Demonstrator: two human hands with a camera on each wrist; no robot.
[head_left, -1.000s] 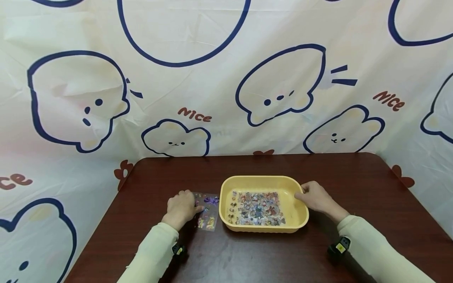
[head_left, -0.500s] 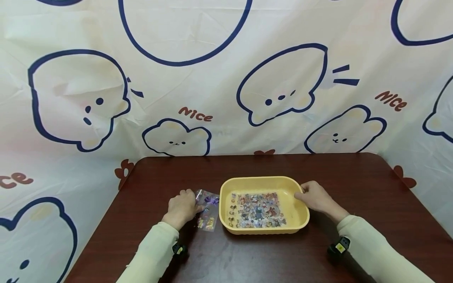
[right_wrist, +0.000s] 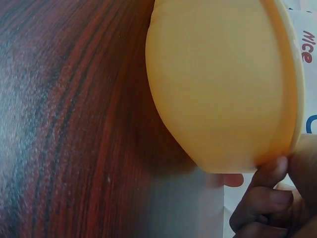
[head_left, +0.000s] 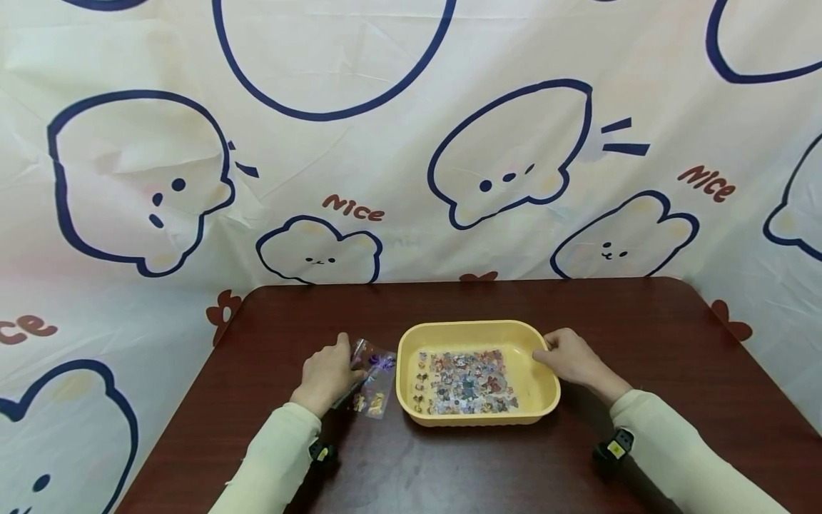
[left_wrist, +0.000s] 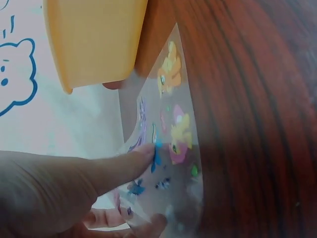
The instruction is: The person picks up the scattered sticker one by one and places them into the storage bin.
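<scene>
A clear sticker sheet printed with colourful pony figures stands partly lifted off the table, left of the yellow basin. My left hand pinches its left side. In the left wrist view the thumb lies on the near face of the sheet, with fingertips showing through from behind. At the other side, my right hand grips the right rim of the yellow plastic basin, thumb inside and fingers curled outside. Inside the basin lie sticker sheets crowded with small figures. The right wrist view shows the basin's outer wall.
A dark brown wooden table carries everything. Behind and beside it hangs a white cloth with blue-outlined bears and "Nice" lettering. Each wrist wears a small black camera, such as the one on the right.
My left hand has drawn the sticker sheet slightly leftward and tilted it up, with the index finger now extended further. The right hand and the basin look nearly unchanged.
</scene>
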